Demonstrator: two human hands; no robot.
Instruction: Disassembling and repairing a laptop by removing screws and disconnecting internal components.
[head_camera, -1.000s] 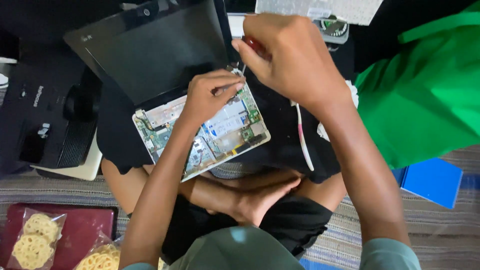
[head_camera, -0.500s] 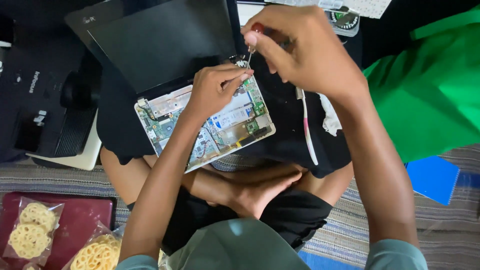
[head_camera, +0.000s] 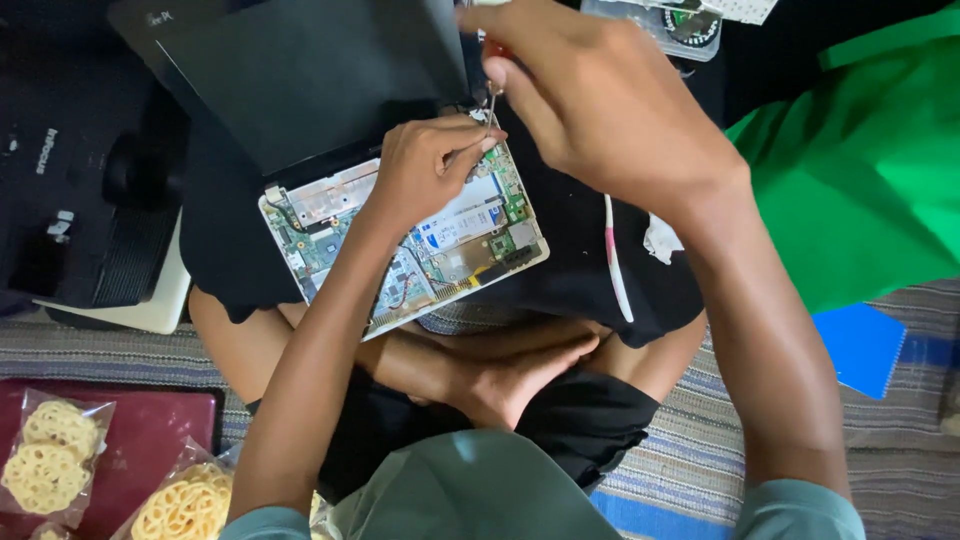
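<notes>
Left hand (head_camera: 425, 165) lies flat-ish on the opened laptop (head_camera: 400, 240), fingers curled, fingertips (head_camera: 480, 145) pinching or steadying the shaft of a screwdriver (head_camera: 492, 100) at the laptop's far right corner. Whether it truly grips the shaft or only guides it, cannot tell.

Right hand (head_camera: 600, 100) sits just above and right of the left hand, clenched around the screwdriver's handle; a bit of red handle shows between the fingers. Shaft runs down from it to the board.

Laptop rests on the person's lap, under the left hand, bottom cover off, circuit board and blue-white parts exposed. Its dark screen lid (head_camera: 310, 70) stands open beyond the left hand, tilted away.

Under the laptop: black cloth (head_camera: 600, 290) over crossed legs, a bare foot (head_camera: 520, 375) nearer the body.

Right of the right hand: green fabric (head_camera: 860, 170); below it a blue notebook (head_camera: 860, 345) on a striped mat (head_camera: 900, 450).

Left of the left hand: black projector (head_camera: 70, 200).

Near left, by the elbow: snack packets (head_camera: 60, 455) of yellow ring-shaped crisps, on a maroon surface.
</notes>
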